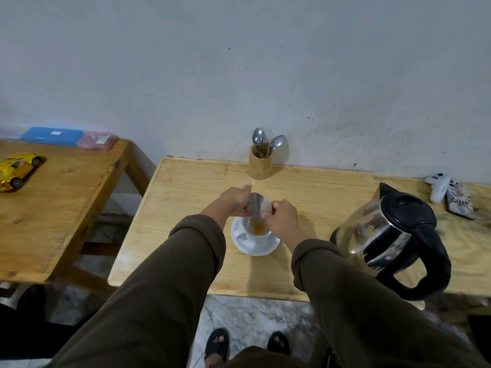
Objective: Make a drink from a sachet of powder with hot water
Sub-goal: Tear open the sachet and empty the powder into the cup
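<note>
The white cup (259, 231) served as the landmark: it stood on a white saucer (253, 244) on the pale wooden table (305, 208), with a small heap of orange powder (257, 228) at its bottom. Directly above the cup, the sachet (259, 203) was held tipped between the two hands, and a thin stream of powder ran from it down into the cup. The left hand (233, 201) gripped the sachet's left end, fingers closed around it, just above and to the left of the cup. The right hand (281, 217) pinched the sachet's right end, sitting just to the right of the cup and partly over its rim. Both arms wore dark brown sleeves (186, 261).

To the right of the cup, apart from it, stood a glass kettle (385, 235) with a black lid and handle. Beyond the cup, against the wall, a wooden holder (261, 166) held spoons (276, 143). Far to the cup's right lay a white game controller (438, 187) beside a phone (459, 200). On a second table to the cup's left sat a yellow toy car (18, 170).
</note>
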The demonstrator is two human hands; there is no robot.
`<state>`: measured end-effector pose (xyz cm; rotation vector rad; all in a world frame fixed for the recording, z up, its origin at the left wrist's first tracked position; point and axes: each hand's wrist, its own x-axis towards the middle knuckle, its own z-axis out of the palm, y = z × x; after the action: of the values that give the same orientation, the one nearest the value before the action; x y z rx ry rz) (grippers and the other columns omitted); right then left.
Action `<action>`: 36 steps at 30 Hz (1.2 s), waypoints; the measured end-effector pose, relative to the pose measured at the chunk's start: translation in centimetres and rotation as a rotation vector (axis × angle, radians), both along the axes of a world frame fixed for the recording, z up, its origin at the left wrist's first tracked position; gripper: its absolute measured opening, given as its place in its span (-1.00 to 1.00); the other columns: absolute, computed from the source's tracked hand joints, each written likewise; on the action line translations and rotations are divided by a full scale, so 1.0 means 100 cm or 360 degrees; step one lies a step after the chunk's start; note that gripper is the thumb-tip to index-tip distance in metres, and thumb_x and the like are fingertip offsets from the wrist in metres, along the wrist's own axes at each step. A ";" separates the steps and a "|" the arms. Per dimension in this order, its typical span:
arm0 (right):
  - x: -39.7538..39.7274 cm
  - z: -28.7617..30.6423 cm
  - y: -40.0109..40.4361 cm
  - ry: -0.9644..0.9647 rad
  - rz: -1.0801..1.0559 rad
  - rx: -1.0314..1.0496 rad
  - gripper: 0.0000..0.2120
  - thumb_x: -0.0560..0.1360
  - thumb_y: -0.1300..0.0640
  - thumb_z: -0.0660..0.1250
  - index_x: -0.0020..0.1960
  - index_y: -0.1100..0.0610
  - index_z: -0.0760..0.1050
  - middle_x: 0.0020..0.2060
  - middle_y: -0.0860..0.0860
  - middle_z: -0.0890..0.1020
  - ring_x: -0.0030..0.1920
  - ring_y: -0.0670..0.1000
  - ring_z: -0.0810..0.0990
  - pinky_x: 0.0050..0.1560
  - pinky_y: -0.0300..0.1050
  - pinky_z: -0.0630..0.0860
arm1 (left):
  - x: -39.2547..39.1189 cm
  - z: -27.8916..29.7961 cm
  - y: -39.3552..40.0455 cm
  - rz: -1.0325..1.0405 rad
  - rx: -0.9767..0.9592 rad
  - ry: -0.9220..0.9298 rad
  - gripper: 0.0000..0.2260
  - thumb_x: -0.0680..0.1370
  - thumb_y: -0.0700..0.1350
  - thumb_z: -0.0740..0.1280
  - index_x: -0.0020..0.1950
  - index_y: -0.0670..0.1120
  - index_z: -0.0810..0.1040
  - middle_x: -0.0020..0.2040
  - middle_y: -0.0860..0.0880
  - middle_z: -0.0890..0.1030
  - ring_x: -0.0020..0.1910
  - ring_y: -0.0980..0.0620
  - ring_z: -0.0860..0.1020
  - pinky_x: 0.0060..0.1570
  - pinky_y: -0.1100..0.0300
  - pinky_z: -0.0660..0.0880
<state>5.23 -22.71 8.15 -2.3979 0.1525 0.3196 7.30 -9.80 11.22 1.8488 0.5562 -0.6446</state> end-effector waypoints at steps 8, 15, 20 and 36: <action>0.004 -0.003 -0.002 -0.0039 0.0028 -0.0032 -0.85 0.47 0.18 0.35 -0.08 0.29 0.51 -0.17 0.03 0.40 -0.11 0.01 0.40 -0.23 -0.28 0.31 | 0.001 -0.011 0.005 0.0057 0.0159 -0.0090 -0.46 0.62 0.16 0.01 -0.34 -0.19 0.46 -0.34 -0.13 0.58 -0.11 -0.14 0.64 0.06 0.10 0.57; 0.002 0.000 -0.002 -0.0108 0.0054 -0.0088 -0.62 0.45 0.22 0.36 -0.45 0.09 0.26 -0.14 0.08 0.41 -0.13 0.05 0.41 -0.14 -0.19 0.29 | 0.003 -0.022 0.005 -0.0005 0.0107 -0.0205 -0.46 0.59 0.19 0.06 -0.29 -0.19 0.55 -0.17 -0.21 0.68 0.05 -0.20 0.66 0.25 0.01 0.52; 0.000 0.001 -0.003 -0.0102 0.0047 -0.0092 -0.65 0.42 0.22 0.39 -0.43 0.14 0.28 -0.18 0.09 0.42 -0.16 0.06 0.41 -0.16 -0.19 0.29 | -0.002 -0.020 0.006 -0.0060 0.0055 -0.0216 -0.42 0.58 0.21 0.06 -0.09 -0.25 0.61 0.02 -0.26 0.69 0.07 -0.18 0.66 0.23 0.02 0.55; -0.003 0.000 -0.002 -0.0096 0.0005 0.0031 -0.81 0.46 0.22 0.36 0.01 0.32 0.50 -0.17 0.05 0.45 -0.11 0.05 0.45 -0.15 -0.20 0.31 | -0.015 -0.014 0.013 -0.0112 0.0132 -0.0422 -0.44 0.55 0.28 0.06 -0.21 -0.10 0.64 0.00 -0.19 0.72 0.07 -0.12 0.65 0.27 0.00 0.50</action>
<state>4.93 -22.91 8.14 -2.3861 0.1176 0.2489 5.76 -8.48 9.84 2.0004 0.3489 -0.4177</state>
